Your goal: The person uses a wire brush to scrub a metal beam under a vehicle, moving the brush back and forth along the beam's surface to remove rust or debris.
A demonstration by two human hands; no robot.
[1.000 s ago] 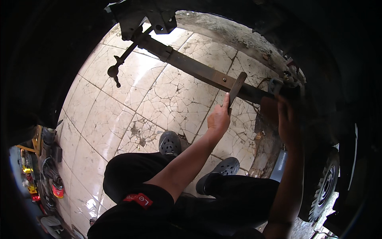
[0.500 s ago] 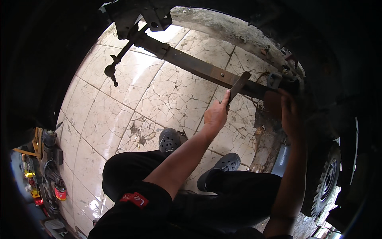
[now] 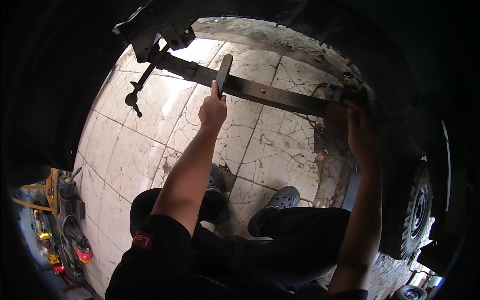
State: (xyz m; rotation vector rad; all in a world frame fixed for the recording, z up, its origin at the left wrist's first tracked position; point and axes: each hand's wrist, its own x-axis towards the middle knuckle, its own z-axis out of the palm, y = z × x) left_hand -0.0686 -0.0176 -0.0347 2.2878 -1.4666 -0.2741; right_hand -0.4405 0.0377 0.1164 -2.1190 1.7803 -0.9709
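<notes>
Beam (image 3: pixel 245 88) of dark metal spans eleven to two o'clock, its bolt (image 3: pixel 263 90) seemingly seated just past twelve. The left hand (image 3: pixel 213 109), at eleven o'clock, grips the lower end of a flat strip (image 3: pixel 224 74) that already crosses the beam at twelve, with no fastening visible. The right hand (image 3: pixel 362 137), at three o'clock, is by a brown plate (image 3: pixel 335 119); I cannot tell whether its grip is closed. How much is left does not show.
</notes>
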